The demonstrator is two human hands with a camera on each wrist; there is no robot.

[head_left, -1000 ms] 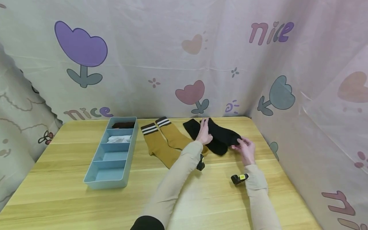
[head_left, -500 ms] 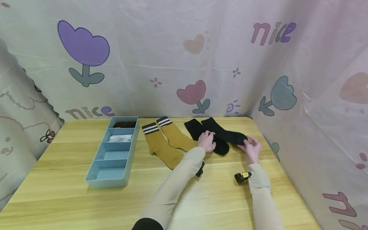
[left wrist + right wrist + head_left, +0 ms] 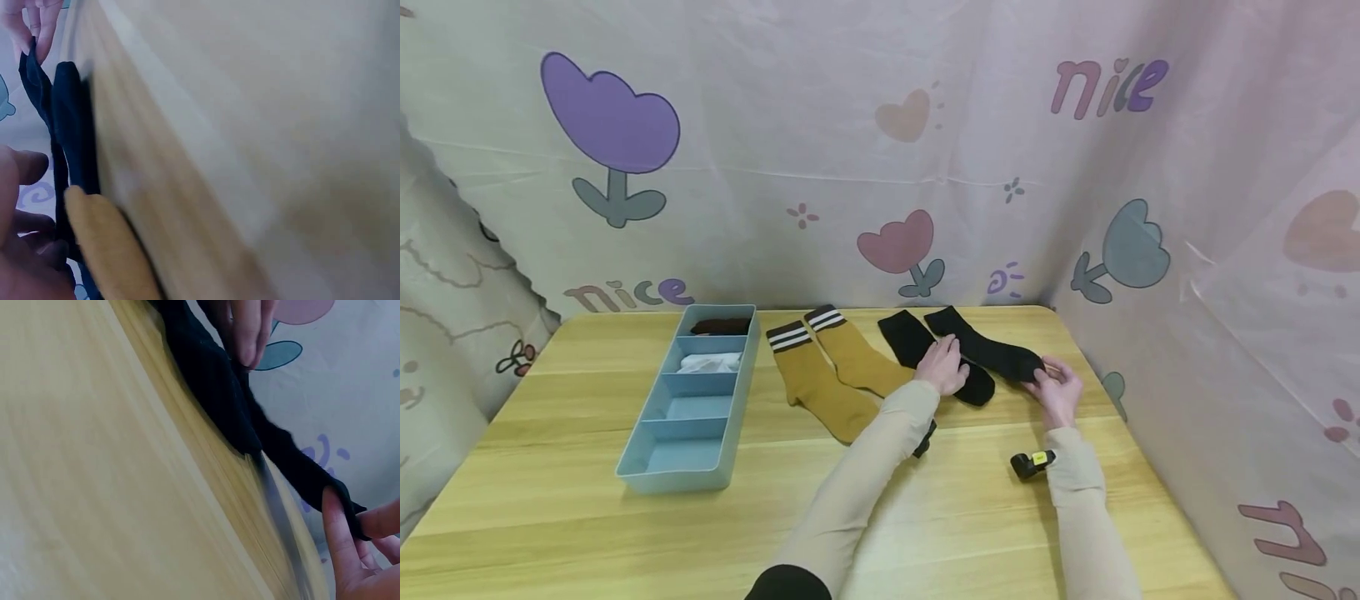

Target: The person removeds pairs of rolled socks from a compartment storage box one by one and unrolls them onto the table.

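Two black socks lie at the back right in the head view. My right hand (image 3: pixel 1058 393) pinches the toe of the farther black sock (image 3: pixel 988 350) between thumb and fingers. In the right wrist view that toe end (image 3: pixel 306 475) is raised off the table. My left hand (image 3: pixel 943 367) reaches across the nearer black sock (image 3: pixel 977 388), its fingertips touching the farther one near the middle. From the left wrist, thumb and fingers (image 3: pixel 37 223) appear spread apart beside the black fabric. Two mustard socks (image 3: pixel 831 404) with striped cuffs lie flat to the left, partly behind my left forearm.
A pale blue divided box (image 3: pixel 739 408) stands on the left of the wooden table (image 3: pixel 550 467). Its back compartments hold a dark brown folded item (image 3: pixel 721 326) and a white folded item (image 3: pixel 710 363). A printed curtain (image 3: pixel 760 125) hangs behind the table.
My right hand has drawn the farther black sock's toe to the right, straightening it. My left hand has pulled back from the cuff area, its fingers now bent down over the socks.
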